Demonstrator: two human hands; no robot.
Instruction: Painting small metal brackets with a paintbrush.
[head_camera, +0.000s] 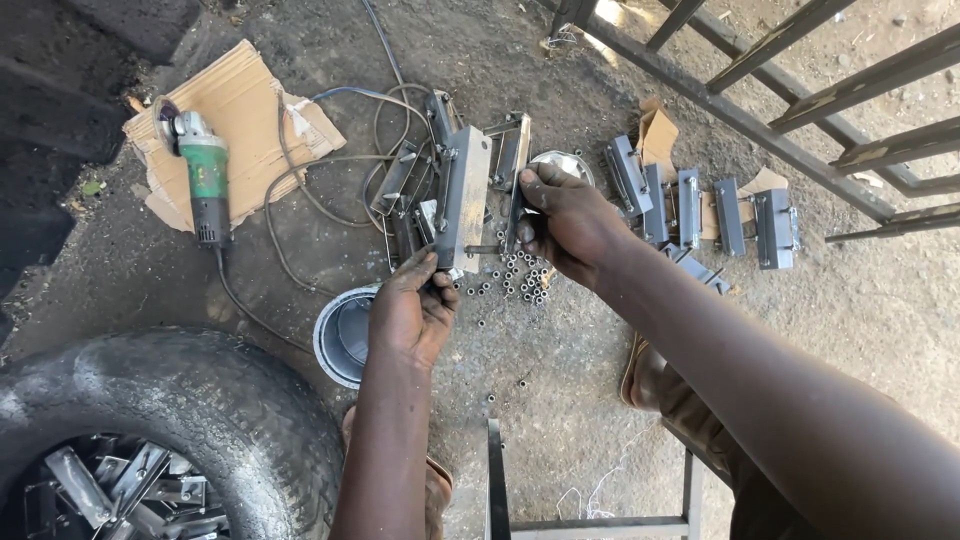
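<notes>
My left hand (412, 312) grips the lower end of a grey metal bracket (464, 196) that stands upright above the dirt floor. My right hand (566, 220) holds a second flat metal piece (519, 160) beside it, joined to the bracket by a short bolt (484, 249). Several small steel nuts (518, 280) lie scattered on the ground just below both hands. More unfinished brackets (412, 180) lie behind the held one.
A green angle grinder (206, 178) rests on cardboard (240, 100) at the left, its cable looping toward the brackets. A row of finished brackets (700, 210) lies at right near a metal gate (800, 80). A tyre (200, 410) holding metal parts sits lower left, a round tin (335, 340) beside it.
</notes>
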